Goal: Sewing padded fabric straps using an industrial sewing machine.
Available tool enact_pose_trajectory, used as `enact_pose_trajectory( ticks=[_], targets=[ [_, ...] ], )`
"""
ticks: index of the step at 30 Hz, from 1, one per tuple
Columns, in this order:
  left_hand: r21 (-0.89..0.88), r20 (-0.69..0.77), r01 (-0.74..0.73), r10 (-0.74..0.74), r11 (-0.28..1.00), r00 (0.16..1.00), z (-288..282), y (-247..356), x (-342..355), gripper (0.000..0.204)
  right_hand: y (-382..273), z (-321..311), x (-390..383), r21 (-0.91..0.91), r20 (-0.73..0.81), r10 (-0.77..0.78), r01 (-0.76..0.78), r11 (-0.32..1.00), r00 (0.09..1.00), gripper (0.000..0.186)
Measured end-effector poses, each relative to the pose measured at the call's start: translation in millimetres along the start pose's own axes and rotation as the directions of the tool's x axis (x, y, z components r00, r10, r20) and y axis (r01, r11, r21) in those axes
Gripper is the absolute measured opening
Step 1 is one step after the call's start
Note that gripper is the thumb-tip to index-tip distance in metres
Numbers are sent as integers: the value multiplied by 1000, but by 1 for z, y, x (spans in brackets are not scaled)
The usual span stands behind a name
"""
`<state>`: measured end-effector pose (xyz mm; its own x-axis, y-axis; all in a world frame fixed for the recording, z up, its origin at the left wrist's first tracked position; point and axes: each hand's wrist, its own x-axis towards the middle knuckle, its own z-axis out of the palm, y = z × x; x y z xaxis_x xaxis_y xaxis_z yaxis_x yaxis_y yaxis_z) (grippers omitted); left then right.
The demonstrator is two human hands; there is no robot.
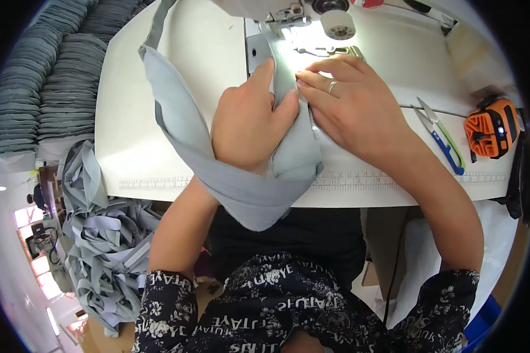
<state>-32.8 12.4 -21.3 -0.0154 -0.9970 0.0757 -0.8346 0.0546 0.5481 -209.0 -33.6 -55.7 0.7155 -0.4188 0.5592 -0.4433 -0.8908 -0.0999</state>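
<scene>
A long grey-blue fabric strip (pixel 188 147) loops over my left wrist and runs up beneath the lit needle area of a white sewing machine (pixel 291 20). My left hand (pixel 247 117) is closed on the strip, thumb and forefinger on its near section, the other fingers curled. Just right of it, my right hand (pixel 350 103), a ring on one finger, has its fingertips together on the strip's right edge near the presser foot. Thread snips (pixel 453 156) with blue and green handles lie on the white tabletop (pixel 129 106) right of my right hand.
Stacked grey fabric pieces (pixel 56 94) line the left side, above a tangled heap of strips (pixel 106 253). An orange-and-black device (pixel 492 129) sits at the table's right end. A printed ruler runs along the front edge. A distant person (pixel 36 194) is at far left.
</scene>
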Motion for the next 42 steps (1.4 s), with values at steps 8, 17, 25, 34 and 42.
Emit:
enact_pose_trajectory(
  ticks=[8, 17, 25, 34, 42],
  targets=[
    [37, -6, -27, 27, 999, 1000, -2, -4, 17, 53, 8, 11, 1, -18, -71, 59, -60, 998, 996, 21],
    [3, -73, 32, -31, 999, 997, -8, 4, -34, 43, 7, 7, -1, -26, -52, 66, -67, 997, 996, 24],
    [-530, 336, -333, 554, 780, 761, -56, 28, -162, 29, 3, 11, 5, -18, -65, 34, -35, 999, 997, 24],
    [-460, 425, 524, -340, 717, 839, -37, 13, -33, 56, 9, -9, -13, 376, 40, 234, -231, 897, 971, 24],
    [-530, 417, 424, -209, 735, 884, -30, 16, -41, 62, -24, -18, -27, 145, -212, -45, 77, 986, 976, 25]
  ],
)
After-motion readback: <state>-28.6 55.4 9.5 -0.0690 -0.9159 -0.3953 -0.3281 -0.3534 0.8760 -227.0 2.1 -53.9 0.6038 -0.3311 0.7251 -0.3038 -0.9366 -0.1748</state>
